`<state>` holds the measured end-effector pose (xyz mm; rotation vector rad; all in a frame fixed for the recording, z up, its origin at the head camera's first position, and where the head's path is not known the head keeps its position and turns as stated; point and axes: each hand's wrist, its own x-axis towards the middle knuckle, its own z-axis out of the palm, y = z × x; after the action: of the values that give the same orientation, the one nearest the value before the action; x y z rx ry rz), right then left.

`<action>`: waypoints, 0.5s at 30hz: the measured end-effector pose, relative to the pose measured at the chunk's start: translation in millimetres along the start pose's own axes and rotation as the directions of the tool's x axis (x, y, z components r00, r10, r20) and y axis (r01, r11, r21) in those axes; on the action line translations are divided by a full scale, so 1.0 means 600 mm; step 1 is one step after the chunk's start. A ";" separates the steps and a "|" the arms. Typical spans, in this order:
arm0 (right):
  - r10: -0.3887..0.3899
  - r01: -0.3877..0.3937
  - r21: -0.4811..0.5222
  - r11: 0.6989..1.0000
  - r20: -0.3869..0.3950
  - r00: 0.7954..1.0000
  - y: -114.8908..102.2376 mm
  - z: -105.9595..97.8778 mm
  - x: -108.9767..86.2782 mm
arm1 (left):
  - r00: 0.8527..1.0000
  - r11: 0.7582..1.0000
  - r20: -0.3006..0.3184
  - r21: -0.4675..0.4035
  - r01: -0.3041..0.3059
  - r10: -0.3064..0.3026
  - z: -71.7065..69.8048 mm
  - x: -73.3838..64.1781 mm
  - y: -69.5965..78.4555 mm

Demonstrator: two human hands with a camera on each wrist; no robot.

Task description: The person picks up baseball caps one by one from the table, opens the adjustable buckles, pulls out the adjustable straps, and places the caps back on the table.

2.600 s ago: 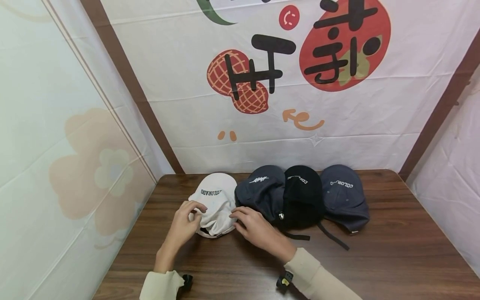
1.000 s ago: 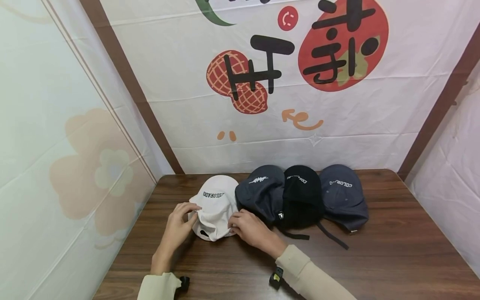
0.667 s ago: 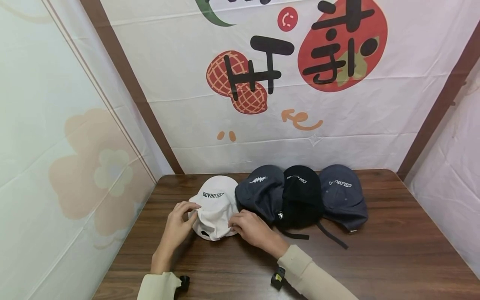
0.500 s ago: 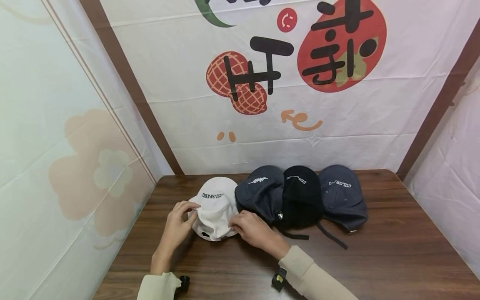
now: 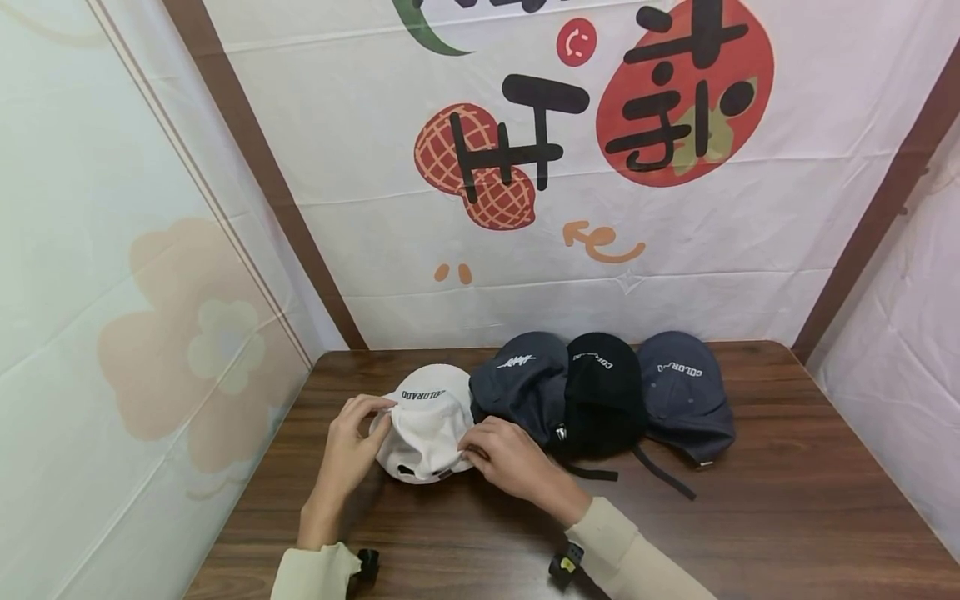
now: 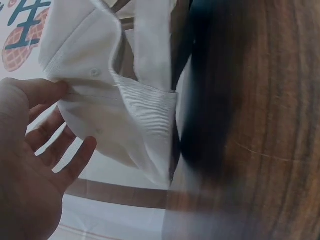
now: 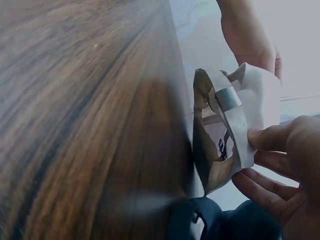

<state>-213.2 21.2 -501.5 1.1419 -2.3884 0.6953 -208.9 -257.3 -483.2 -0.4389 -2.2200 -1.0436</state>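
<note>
A white baseball cap [image 5: 431, 429] lettered COLORADO is at the left end of a row of caps, its back strap facing me. My left hand [image 5: 348, 442] pinches the left side of its crown, thumb in front and fingers behind in the left wrist view. On the other side, my right hand [image 5: 517, 467] grips the cap's lower edge near the strap. The right wrist view shows the thumb on the white fabric, the metal strap buckle [image 7: 228, 98] and the hollow inside. Beside it lies a dark navy cap [image 5: 521, 387] with white script.
A black cap [image 5: 603, 400] and a slate-blue cap [image 5: 686, 396] continue the row to the right. Black straps [image 5: 667, 473] trail onto the wooden table [image 5: 795, 492]. A printed white curtain [image 5: 360, 242] hangs behind the table's back edge.
Both hands have closed in from loosely curved beside the white cap to holding it. The cap has shifted slightly toward me, its back standing up more. The other caps stay put.
</note>
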 end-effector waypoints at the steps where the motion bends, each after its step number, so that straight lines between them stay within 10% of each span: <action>1: 0.001 -0.001 0.004 1.000 -0.007 1.000 -0.001 -0.002 0.000 | 1.000 1.000 -0.004 0.002 -0.005 0.005 -0.001 0.001 0.001; 15: 0.037 -0.032 0.066 0.997 -0.082 0.996 -0.007 -0.027 -0.002 | 0.998 0.999 -0.041 0.000 -0.047 0.047 -0.006 0.013 0.020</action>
<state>-206.9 29.5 -488.3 1.0783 -2.3365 0.8211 -206.6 -252.4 -469.8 -0.4633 -2.1629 -1.0201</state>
